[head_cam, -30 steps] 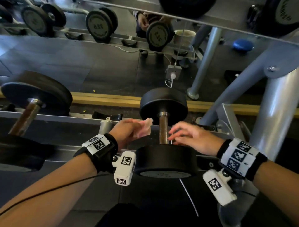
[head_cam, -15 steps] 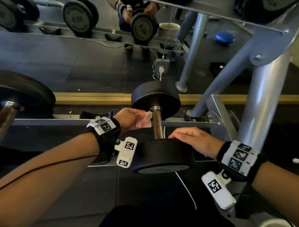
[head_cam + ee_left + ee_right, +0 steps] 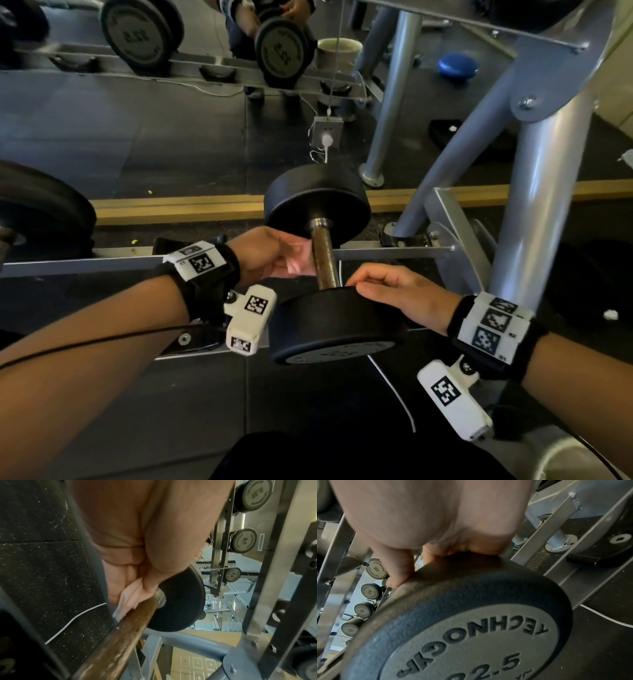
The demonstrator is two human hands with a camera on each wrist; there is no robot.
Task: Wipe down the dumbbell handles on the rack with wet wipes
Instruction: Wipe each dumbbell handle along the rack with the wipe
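now left hand (image 3: 270, 255) pinches wipe (image 3: 299, 262) against handle (image 3: 323, 258) of racked dumbbell, right hand (image 3: 394, 294) flat on near head (image 3: 335, 323); wrap wipe round, rub full length.

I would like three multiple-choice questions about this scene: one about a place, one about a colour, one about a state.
1. Where does the right hand rest?
A. on the near weight head of the dumbbell
B. on the floor
C. on the rack's upright post

2. What colour is the wet wipe?
A. dark blue
B. pale pink
C. black

3. What is the left hand doing?
A. hanging empty
B. lifting the dumbbell
C. holding the wipe against the dumbbell handle

Answers:
1. A, its fingers lie on the head's top edge.
2. B, it shows pale pink in the left wrist view.
3. C, the wipe touches the rusty-brown bar.
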